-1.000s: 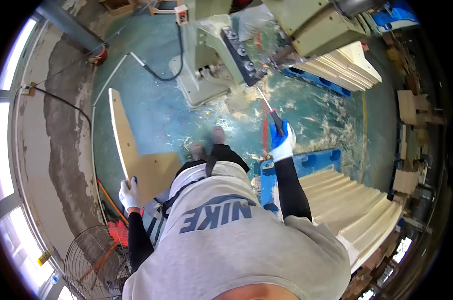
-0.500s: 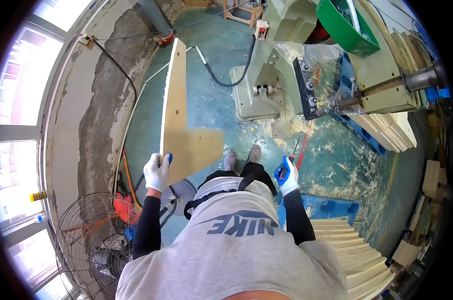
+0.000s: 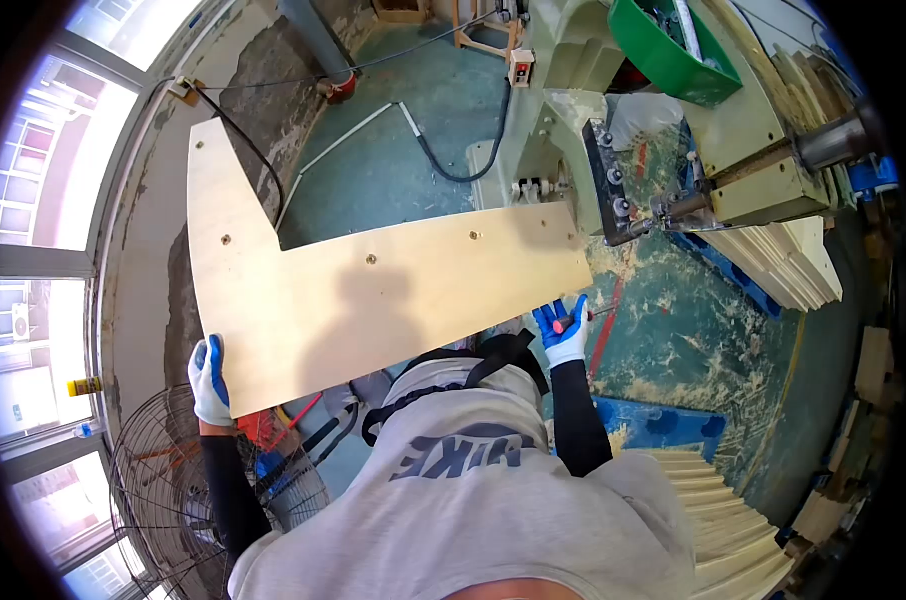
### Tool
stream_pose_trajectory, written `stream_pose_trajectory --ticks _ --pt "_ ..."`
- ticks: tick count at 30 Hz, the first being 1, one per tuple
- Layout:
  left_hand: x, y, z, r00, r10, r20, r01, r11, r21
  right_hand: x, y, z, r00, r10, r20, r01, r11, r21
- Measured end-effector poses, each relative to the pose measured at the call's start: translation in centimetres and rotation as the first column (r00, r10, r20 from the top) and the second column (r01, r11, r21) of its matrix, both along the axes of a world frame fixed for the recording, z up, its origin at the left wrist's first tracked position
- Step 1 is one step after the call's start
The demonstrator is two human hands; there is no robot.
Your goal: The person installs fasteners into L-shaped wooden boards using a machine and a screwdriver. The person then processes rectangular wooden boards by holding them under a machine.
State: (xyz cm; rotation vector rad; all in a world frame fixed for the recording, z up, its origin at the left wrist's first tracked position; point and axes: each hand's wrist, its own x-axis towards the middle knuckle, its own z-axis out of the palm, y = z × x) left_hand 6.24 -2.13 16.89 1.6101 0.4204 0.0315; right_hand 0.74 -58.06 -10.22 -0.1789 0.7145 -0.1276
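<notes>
A large L-shaped plywood panel [image 3: 373, 290] with several small holes lies flat in front of me at chest height. My left hand [image 3: 210, 378], in a white and blue glove, grips its near left corner. My right hand [image 3: 564, 331], gloved the same way, holds a red-handled screwdriver [image 3: 579, 317] and touches the panel's near right edge. The panel's right end reaches toward the pale green machine [image 3: 633, 150].
A green bin [image 3: 673, 50] sits on top of the machine. Stacks of cut boards stand at right [image 3: 783, 260] and lower right [image 3: 733, 520], on blue pallets [image 3: 663, 425]. A floor fan [image 3: 188, 500] stands at lower left. Sawdust covers the teal floor [image 3: 693, 340]; windows run along the left.
The panel was held on edge by my left hand alone; it has swung flat across my front. My right hand, still on the screwdriver, has come up to its right edge.
</notes>
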Motion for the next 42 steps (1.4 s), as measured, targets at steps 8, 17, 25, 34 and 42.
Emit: stream_pose_trajectory --ticks 8,17,25,34,42 --pt "-0.9 4.1 -2.8 0.992 -0.11 -0.064 0.119 0.979 0.166 -2.1 1.8 1.5 0.95 -0.263 -0.172 0.21 0.938 -0.275" --pt "0.8 11.4 -5.7 0.929 -0.261 -0.262 0.334 0.898 0.287 -9.1 3.6 7.2 0.975 -0.217 -0.053 0.196 0.945 -0.263" --pt "-0.9 16.6 -9.2 0.946 -0.151 -0.287 0.222 0.946 0.236 -9.0 5.9 14.7 0.986 -0.144 -0.086 0.103 0.925 -0.366" --pt "-0.2 14.1 -10.0 0.993 0.023 -0.118 -0.006 0.99 0.14 -3.3 4.4 18.5 0.997 -0.077 0.03 0.083 0.904 -0.418" --pt "1.6 11.0 -10.7 0.991 0.102 -0.09 -0.079 0.971 0.227 1.8 3.4 17.8 0.988 -0.152 0.013 0.144 0.9 -0.41"
